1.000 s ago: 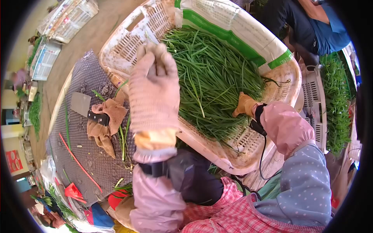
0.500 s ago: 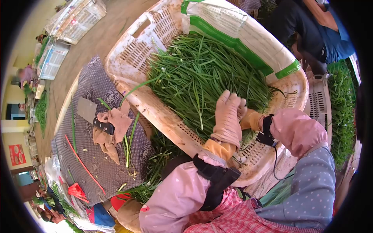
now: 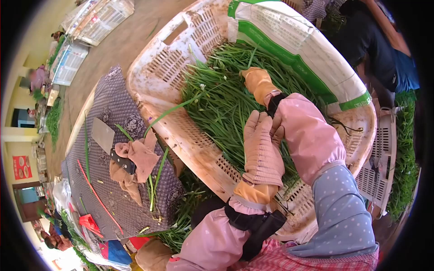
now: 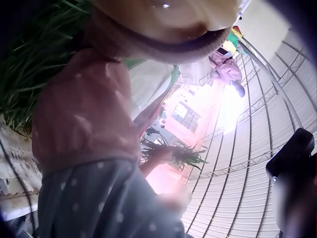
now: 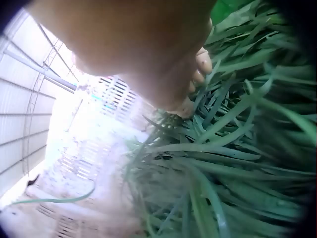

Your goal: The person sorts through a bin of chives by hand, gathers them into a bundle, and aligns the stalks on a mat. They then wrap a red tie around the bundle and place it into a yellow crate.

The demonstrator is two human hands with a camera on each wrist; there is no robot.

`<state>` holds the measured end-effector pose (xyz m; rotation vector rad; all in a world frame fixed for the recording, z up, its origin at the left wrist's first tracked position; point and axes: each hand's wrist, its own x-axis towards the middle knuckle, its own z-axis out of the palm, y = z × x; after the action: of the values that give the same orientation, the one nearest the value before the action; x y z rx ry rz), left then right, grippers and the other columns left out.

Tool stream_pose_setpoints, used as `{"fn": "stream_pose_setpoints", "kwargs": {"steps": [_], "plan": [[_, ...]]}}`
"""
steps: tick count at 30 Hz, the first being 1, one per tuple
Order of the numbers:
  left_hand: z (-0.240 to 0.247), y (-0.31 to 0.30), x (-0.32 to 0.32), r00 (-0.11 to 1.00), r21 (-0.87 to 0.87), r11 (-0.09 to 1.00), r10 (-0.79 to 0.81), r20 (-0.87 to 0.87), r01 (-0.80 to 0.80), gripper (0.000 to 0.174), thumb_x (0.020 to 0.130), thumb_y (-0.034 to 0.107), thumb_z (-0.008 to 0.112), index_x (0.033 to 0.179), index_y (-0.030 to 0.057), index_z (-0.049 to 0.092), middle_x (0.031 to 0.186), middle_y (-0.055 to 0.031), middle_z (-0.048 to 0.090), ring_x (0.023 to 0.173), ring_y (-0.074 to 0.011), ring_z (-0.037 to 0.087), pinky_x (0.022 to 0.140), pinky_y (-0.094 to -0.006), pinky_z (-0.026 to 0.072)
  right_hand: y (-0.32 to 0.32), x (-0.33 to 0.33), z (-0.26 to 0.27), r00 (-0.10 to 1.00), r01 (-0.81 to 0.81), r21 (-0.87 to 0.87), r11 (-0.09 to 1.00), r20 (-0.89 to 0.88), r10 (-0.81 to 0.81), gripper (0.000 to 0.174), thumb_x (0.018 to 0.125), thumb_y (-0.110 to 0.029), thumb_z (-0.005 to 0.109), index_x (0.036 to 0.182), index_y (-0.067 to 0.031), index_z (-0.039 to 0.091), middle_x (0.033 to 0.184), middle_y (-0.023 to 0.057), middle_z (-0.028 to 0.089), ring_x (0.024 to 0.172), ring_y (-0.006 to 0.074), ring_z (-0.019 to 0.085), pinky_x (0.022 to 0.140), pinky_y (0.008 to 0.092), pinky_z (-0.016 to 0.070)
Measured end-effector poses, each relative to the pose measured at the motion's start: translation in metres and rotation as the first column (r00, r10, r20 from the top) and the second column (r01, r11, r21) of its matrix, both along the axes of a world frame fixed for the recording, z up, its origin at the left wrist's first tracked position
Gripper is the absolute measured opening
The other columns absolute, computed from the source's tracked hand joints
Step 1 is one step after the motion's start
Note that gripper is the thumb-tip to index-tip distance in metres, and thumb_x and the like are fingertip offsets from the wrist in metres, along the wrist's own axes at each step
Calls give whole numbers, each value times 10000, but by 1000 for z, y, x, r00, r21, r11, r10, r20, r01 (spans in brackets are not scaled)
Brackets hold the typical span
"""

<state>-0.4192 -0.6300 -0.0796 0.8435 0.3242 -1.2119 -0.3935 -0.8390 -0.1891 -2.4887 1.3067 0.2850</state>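
A large pile of garlic chives (image 3: 217, 106), long flat leaves with a few white flowers, fills the white plastic crate (image 3: 156, 88). Toward the far side of the pile, my right hand (image 3: 259, 83) in an orange glove has its fingers down on the chives. In the right wrist view its fingertips (image 5: 202, 62) lie among the leaves; I cannot tell whether they grip any. My left hand (image 3: 264, 149), in a cream knitted glove, is over the near part of the pile beside the right wrist. Its fingers are extended, with nothing seen in them.
Left of the crate, a patterned purple cloth (image 3: 97, 167) carries a broad-bladed knife (image 3: 103, 134), a brown rag (image 3: 144, 156), a red strip (image 3: 100, 198) and loose leaves. A printed green-and-white sack (image 3: 289, 40) lines the crate's far side. A person (image 3: 384, 49) sits at the right, near another crate (image 3: 377, 162).
My left hand came down from above the crate's left side to the right forearm. My right hand moved from the crate's near right to the far part of the chives.
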Motion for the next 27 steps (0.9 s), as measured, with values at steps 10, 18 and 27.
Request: {"fn": "stream_pose_setpoints", "kwargs": {"steps": [10, 18, 27], "plan": [[16, -4, 6, 999, -1, 1000, 18, 42, -18, 602, 886, 135, 645, 1377, 10, 321, 1159, -73, 510, 954, -169, 596, 771, -273, 535, -43, -67, 24, 547, 47, 562, 825, 677, -492, 303, 937, -208, 569, 1157, 0, 569, 802, 68, 639, 766, 123, 610, 620, 265, 509], [9, -9, 15, 931, 45, 986, -165, 327, 159, 648, 930, 379, 580, 1420, 55, 307, 1382, -94, 389, 1259, -266, 413, 1019, -421, 373, 64, -100, 91, 776, -227, 214, 950, 629, 44, 223, 890, -175, 617, 1064, -36, 633, 872, 119, 688, 793, 215, 669, 717, 332, 534], [3, -11, 10, 891, 67, 996, -77, 448, 52, 318, 1001, 341, 462, 1082, 44, 543, 1123, -49, 568, 1003, -141, 509, 915, -280, 401, 75, -120, 50, 791, -286, 268, 920, 608, 69, 238, 856, -141, 644, 1068, -33, 647, 980, 139, 691, 898, 289, 660, 793, 353, 515]]}}
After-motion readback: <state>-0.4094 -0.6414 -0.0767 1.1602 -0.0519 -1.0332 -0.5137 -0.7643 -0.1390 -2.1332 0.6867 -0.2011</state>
